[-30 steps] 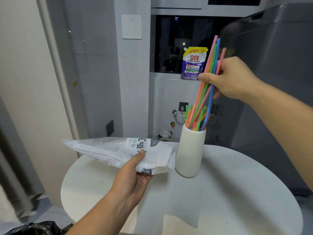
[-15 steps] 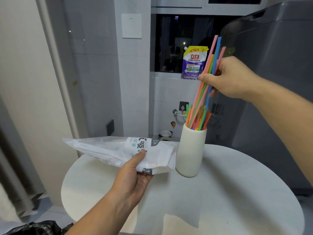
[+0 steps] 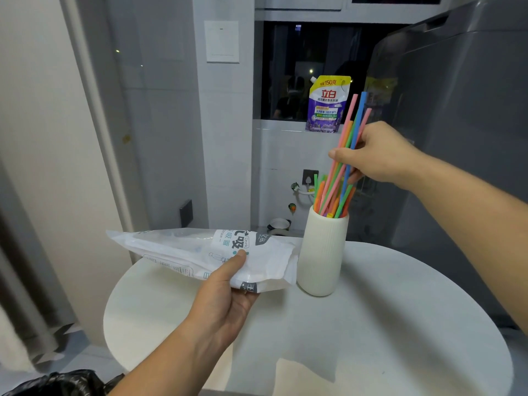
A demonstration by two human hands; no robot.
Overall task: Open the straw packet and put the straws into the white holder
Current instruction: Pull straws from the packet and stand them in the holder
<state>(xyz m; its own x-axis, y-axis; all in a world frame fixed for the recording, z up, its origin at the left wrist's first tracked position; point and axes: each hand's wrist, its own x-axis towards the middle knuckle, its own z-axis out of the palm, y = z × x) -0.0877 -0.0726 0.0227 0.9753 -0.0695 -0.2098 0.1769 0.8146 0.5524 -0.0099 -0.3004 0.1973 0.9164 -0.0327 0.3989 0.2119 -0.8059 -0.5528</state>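
- Head view: we see our right hand (image 3: 380, 155) raised above the white holder (image 3: 321, 252). Its fingers (image 3: 341, 154) are clenched around a bundle of coloured straws (image 3: 334, 192), gripping it partway up.
- The straws are pink, blue, green and orange. They lean to the right, with their lower ends inside the holder's mouth and their upper ends sticking out above the hand.
- A few shorter-looking straw ends also show at the holder's rim. We cannot tell whether the held bundle reaches the bottom.
- The holder is a ribbed white cylinder standing upright on the round white desk (image 3: 371, 324), towards its far edge.
- Our left hand (image 3: 225, 298) grasps the straw packet (image 3: 200, 252), with the thumb pressed on top and the other fingers curled underneath.
- The packet is white with printed characters. It lies roughly level above the desk, and its right end is just beside the holder's left wall. We cannot tell whether the two touch.
- Behind the holder, a purple and yellow detergent pouch (image 3: 327, 105) stands on the ledge of a dark window.
- A large grey appliance (image 3: 457, 124) fills the right side beyond the desk.
- A white wall plate (image 3: 222, 41) sits on the tiled wall to the left of the window.
- A crumpled black bag (image 3: 63, 382) shows at the bottom left corner.
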